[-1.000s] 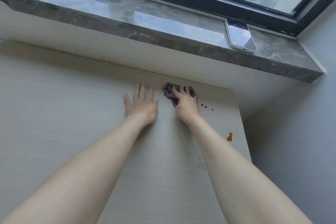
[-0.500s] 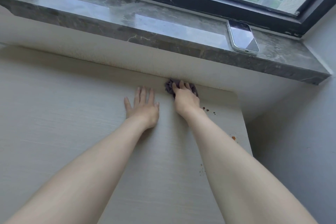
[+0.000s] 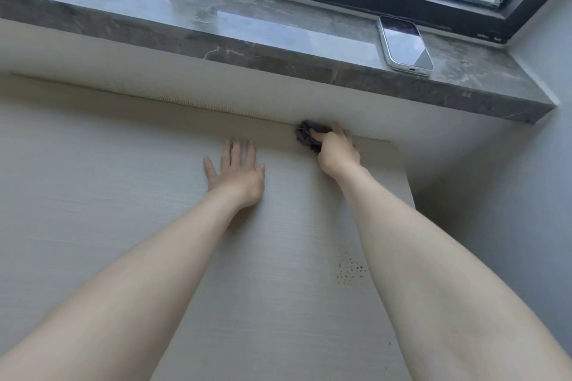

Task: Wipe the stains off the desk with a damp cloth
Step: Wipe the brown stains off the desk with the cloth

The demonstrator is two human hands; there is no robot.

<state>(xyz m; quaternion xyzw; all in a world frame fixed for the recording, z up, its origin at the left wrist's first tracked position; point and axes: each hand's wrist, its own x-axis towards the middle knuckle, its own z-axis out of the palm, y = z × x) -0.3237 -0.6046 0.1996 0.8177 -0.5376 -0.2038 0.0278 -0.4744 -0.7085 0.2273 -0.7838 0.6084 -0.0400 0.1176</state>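
Observation:
A pale wood-grain desk (image 3: 123, 210) fills the lower view. My right hand (image 3: 335, 150) grips a crumpled dark purple-grey cloth (image 3: 305, 136) and holds it against the desk's back edge, where the desk meets the wall under the sill. My left hand (image 3: 238, 168) lies flat on the desk with fingers spread, a short way left of the cloth. A patch of small brown speckle stains (image 3: 351, 271) shows on the desk beside my right forearm. My right arm hides the desk's right strip.
A grey marble window sill (image 3: 216, 25) overhangs the desk's back edge. A phone (image 3: 405, 45) lies face up on the sill at the right. The desk's right edge (image 3: 410, 192) drops off next to a grey wall.
My right hand has pushed the cloth farther back, up to the wall. The view has shifted, and my right arm now covers the orange stains at the right edge. My left hand has stayed put.

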